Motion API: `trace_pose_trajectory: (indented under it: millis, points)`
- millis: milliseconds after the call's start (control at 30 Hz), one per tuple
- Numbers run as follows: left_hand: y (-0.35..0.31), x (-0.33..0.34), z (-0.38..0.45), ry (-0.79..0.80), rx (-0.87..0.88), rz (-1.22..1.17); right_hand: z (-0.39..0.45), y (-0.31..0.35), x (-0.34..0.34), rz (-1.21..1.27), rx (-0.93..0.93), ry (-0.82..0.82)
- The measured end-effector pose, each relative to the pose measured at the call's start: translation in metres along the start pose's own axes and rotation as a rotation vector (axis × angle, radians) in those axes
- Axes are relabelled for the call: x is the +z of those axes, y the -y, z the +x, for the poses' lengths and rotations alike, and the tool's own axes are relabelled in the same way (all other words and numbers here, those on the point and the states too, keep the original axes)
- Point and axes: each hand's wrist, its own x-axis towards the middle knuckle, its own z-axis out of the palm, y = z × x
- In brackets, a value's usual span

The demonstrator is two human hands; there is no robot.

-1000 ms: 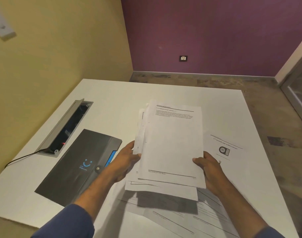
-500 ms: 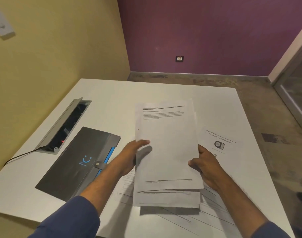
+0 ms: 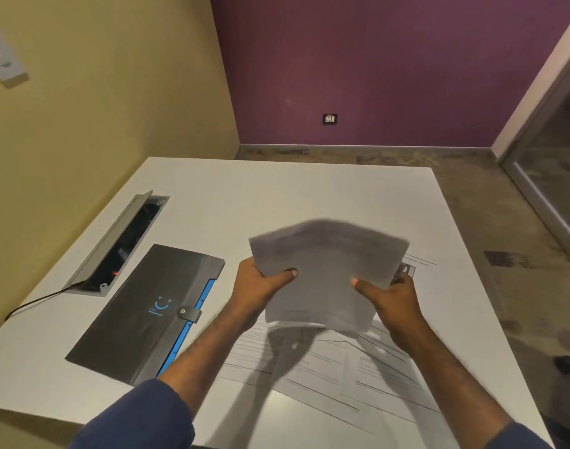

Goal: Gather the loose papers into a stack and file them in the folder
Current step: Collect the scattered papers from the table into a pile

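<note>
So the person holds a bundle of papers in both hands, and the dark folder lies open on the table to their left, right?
Not quite: the head view shows the folder closed, its strap snapped shut. The left hand and right hand do hold the papers above the table.

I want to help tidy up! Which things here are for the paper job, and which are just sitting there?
For the job:
- stack of papers, held in the left hand and right hand
- loose papers lying on the table
- gray folder, closed

Just there:
- cable box set in the table
- black cord
- wall socket
</note>
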Motion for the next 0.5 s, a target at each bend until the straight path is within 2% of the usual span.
trace_pose_trajectory:
  millis: [100, 233, 333, 500]
  points:
    - [0.003, -0.001, -0.002, 0.077, 0.002, 0.000, -0.002, -0.003, -0.004, -0.005, -0.035, 0.042]
    - [0.011, 0.005, -0.003, 0.030, -0.091, 0.017, -0.001, -0.010, -0.001, -0.020, 0.014, 0.090]
    - [0.015, 0.009, -0.007, -0.019, -0.086, 0.034, -0.003, -0.017, 0.001, -0.043, 0.012, 0.040]
    - [0.027, 0.003, -0.015, 0.011, -0.062, 0.025, -0.009, -0.037, -0.001, -0.042, 0.014, -0.006]
